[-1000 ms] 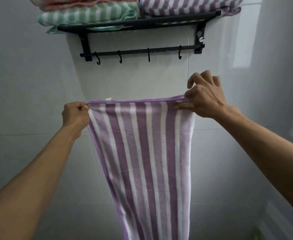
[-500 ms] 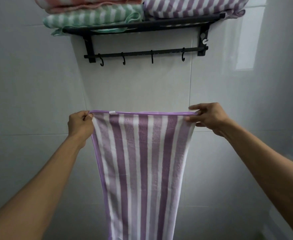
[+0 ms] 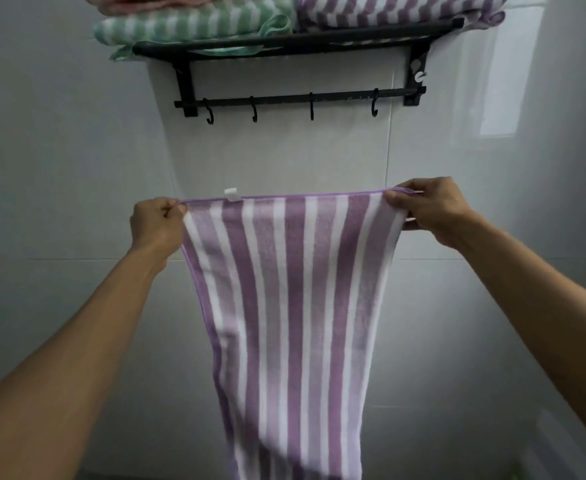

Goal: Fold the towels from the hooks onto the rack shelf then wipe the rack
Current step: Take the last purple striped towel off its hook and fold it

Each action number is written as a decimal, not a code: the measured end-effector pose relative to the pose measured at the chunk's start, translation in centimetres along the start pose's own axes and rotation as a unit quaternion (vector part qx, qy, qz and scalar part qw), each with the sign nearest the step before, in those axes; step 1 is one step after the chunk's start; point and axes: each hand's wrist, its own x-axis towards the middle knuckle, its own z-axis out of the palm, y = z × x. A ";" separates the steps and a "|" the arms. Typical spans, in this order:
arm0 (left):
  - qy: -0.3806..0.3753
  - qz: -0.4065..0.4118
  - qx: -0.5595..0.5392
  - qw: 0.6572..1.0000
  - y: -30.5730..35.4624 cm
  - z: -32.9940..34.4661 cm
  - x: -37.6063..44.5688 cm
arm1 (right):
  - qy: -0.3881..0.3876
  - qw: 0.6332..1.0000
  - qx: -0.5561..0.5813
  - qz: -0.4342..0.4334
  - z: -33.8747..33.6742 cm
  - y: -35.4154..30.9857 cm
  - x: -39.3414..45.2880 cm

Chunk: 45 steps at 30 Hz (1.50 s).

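Note:
A purple-and-white striped towel (image 3: pixel 295 299) hangs full length in front of me, its top edge stretched flat. My left hand (image 3: pixel 156 226) pinches the top left corner and my right hand (image 3: pixel 430 211) pinches the top right corner. Above on the wall is the black rack (image 3: pixel 298 41) with a bar of several bare hooks (image 3: pixel 255 114). On its shelf lie a folded green striped towel (image 3: pixel 194 26), a pink one (image 3: pixel 167 0) on top of it, and a folded purple striped towel (image 3: pixel 398 10) on the right.
Pale tiled wall (image 3: pixel 59 150) runs behind everything. A bright window reflection (image 3: pixel 502 74) shows on the right wall. The towel's lower end runs out of view at the bottom.
My right hand slid outward to the towel's right corner and lowered, pulling the top edge straight and wide. The left hand kept its grip on the left corner.

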 end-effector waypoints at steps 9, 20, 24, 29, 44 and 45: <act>-0.043 -0.087 -0.075 0.992 0.4 0.8 -1.0 | 0.016 0.999 0.040 0.034 -0.5 -0.1 0.0; -0.209 -0.104 -0.222 0.947 2.9 0.3 -1.4 | -0.036 0.989 0.137 0.033 -2.7 -3.6 0.0; -0.317 -0.241 -0.118 0.910 -5.0 2.5 -10.6 | -0.158 0.968 0.043 0.190 -1.4 7.2 -6.1; -0.318 -0.347 -0.032 0.882 -10.3 1.6 -14.8 | -0.176 0.931 0.013 0.319 -0.3 16.2 -12.1; -0.270 -0.280 -0.210 0.897 -6.8 -0.2 -10.6 | -0.202 0.948 0.122 0.215 -0.2 10.6 -7.9; -0.276 -0.270 -0.266 0.884 -6.3 -0.1 -9.5 | -0.182 0.945 0.174 0.210 -0.4 10.1 -7.1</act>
